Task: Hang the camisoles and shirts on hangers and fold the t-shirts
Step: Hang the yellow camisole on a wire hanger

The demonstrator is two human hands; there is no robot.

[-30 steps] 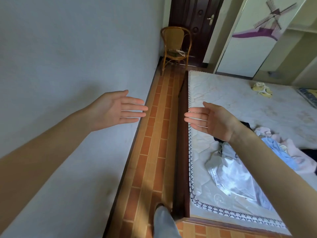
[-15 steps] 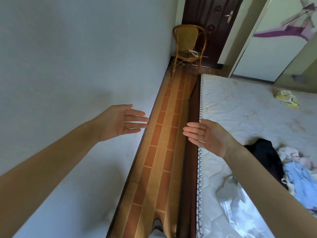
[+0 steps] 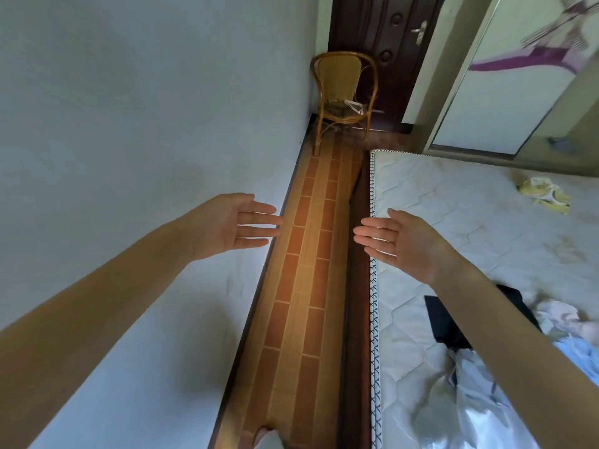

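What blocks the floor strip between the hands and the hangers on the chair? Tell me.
Nothing visible. The tiled floor strip runs bare to the wicker chair, where white hangers lie on the seat. Left hand and right hand hold nothing.

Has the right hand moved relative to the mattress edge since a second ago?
Cannot tell: the camera itself moved. The right hand stays open over the mattress edge, holding nothing.

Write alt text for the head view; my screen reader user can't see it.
Two empty open hands, left and right, reach forward above a brown tiled floor strip between a white wall and a white quilted mattress strewn with clothes; white hangers lie on a distant wicker chair.
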